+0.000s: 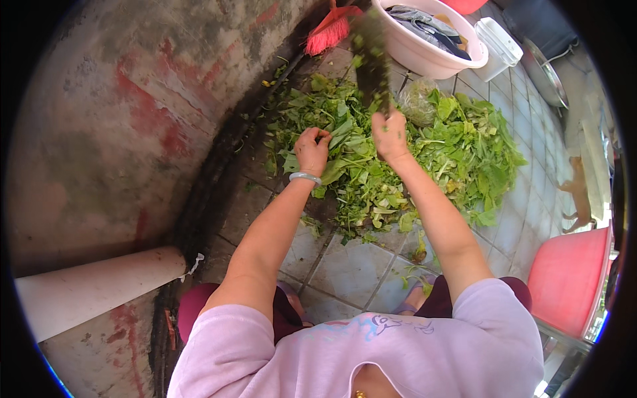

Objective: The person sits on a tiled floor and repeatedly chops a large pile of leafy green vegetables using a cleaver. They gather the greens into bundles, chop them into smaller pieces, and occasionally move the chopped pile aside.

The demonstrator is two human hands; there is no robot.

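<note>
In my right hand [389, 133] is the handle of a broad-bladed cleaver [371, 64], raised and blurred, with green bits stuck to its dark blade. My left hand [312, 149], below a pale bangle [305, 178], rests its bent fingers on long leafy greens [343, 130] at the left of the heap. Chopped leaves and stems [371, 186] spread between and under both hands. More leafy greens [477, 144] lie to the right of my right forearm. A clear plastic bag [419, 101] with something green in it sits behind them. Any board under the heap is hidden.
A stained wall [124, 124] runs along the left, with a white pipe [104, 283] low beside it. Beyond the greens are a red broom [328, 35], a pink basin [433, 64] of cloth and a lidded plastic container [497, 47]. A red tub [567, 278] and a cat [579, 194] are at right.
</note>
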